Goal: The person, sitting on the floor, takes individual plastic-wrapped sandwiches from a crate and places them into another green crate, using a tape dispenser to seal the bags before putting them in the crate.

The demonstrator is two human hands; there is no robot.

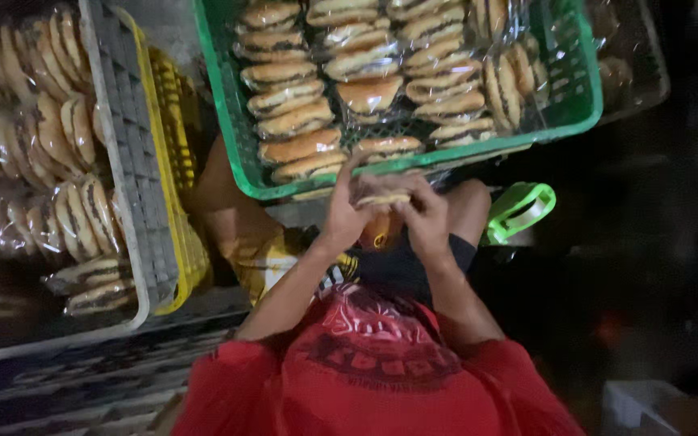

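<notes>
Held level, long axis crosswise, between left hand and right hand, both closed on the wrapped bun, just below the green crate.

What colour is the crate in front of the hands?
Green crate, holding wrapped sandwich buns; seen in the head view.

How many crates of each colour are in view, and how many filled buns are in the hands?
Green plastic crate: 1
Grey plastic crate: 1
Yellow plastic crate: 1
Wrapped filled bun, held between left hand and right hand: 1
Total: 4
</notes>
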